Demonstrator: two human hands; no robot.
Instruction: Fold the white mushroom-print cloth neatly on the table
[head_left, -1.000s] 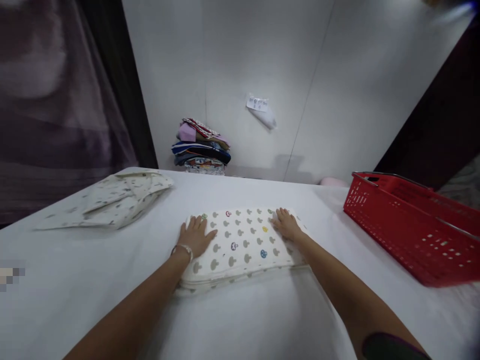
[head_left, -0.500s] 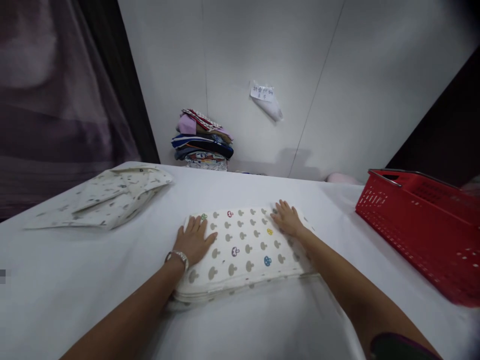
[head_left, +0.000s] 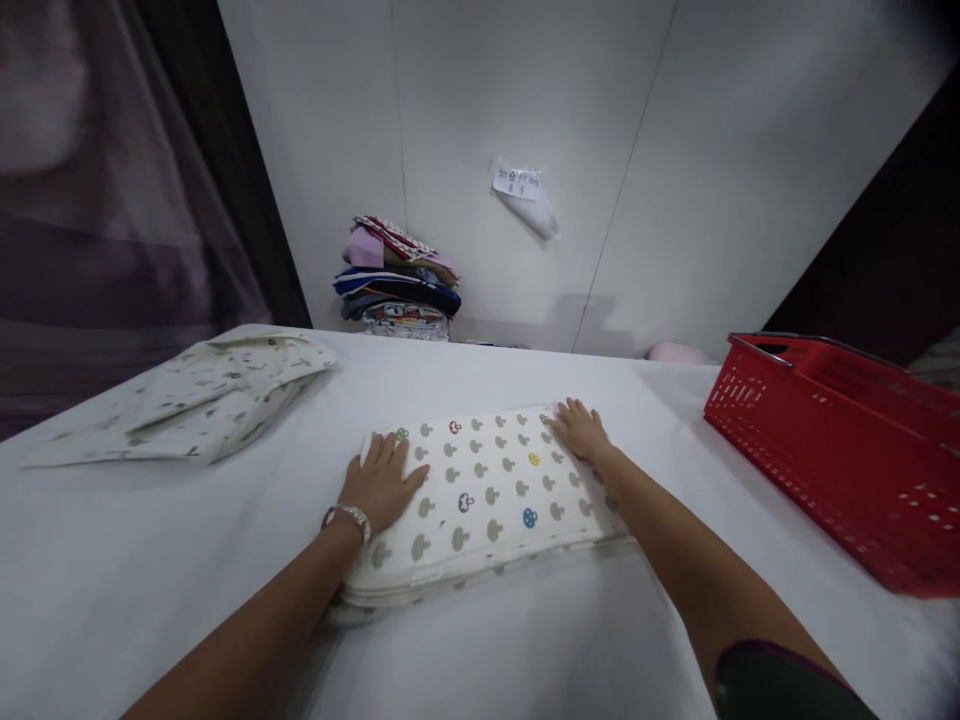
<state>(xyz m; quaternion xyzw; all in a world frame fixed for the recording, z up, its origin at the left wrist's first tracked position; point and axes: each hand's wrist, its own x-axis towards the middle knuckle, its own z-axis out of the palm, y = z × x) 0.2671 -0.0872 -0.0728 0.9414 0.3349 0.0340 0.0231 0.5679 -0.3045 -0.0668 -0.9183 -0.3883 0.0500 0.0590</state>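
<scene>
A folded white cloth [head_left: 480,495] printed with grey and a few coloured mushrooms lies in layers in front of me. My left hand [head_left: 380,482] rests flat on its left side, fingers spread, with a bracelet [head_left: 349,518] at the wrist. At the far right corner of the cloth, my right hand [head_left: 581,430] lies with its fingers stretched out over the edge. Neither hand grasps anything. The cloth's far right edge is partly covered by my right hand and forearm.
Another pale printed cloth [head_left: 202,395] lies loosely crumpled at the table's left. A red plastic basket [head_left: 832,450] stands on the right. Behind the white table [head_left: 480,375], a pile of folded fabrics [head_left: 401,285] sits against the wall, below a taped paper note [head_left: 517,183].
My right hand has slid slightly outward along the cloth's far right corner. The left hand stays flat on the cloth. The whole view has shifted a little.
</scene>
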